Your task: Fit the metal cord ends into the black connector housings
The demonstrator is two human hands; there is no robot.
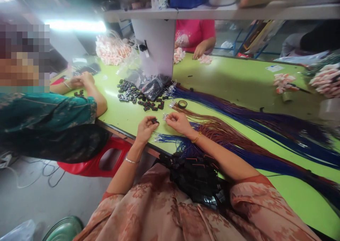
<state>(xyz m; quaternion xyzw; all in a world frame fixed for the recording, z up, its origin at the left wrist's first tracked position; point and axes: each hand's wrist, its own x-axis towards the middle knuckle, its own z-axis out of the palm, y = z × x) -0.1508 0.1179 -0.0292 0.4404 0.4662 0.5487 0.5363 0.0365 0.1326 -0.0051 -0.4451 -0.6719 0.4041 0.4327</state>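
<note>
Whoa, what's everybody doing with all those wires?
The person's left hand holds a small black piece. The right hand is close by, with silvery tips at it; whether it grips one is hard to tell. Brown wires and blue wires lie along the table, and more black pieces are heaped beyond the left hand. Across the table, someone in a pink shirt has a hand beside pale pink pieces.

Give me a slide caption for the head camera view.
Left hand holding a small black part, right hand near brown and blue wires on a green table.
</note>
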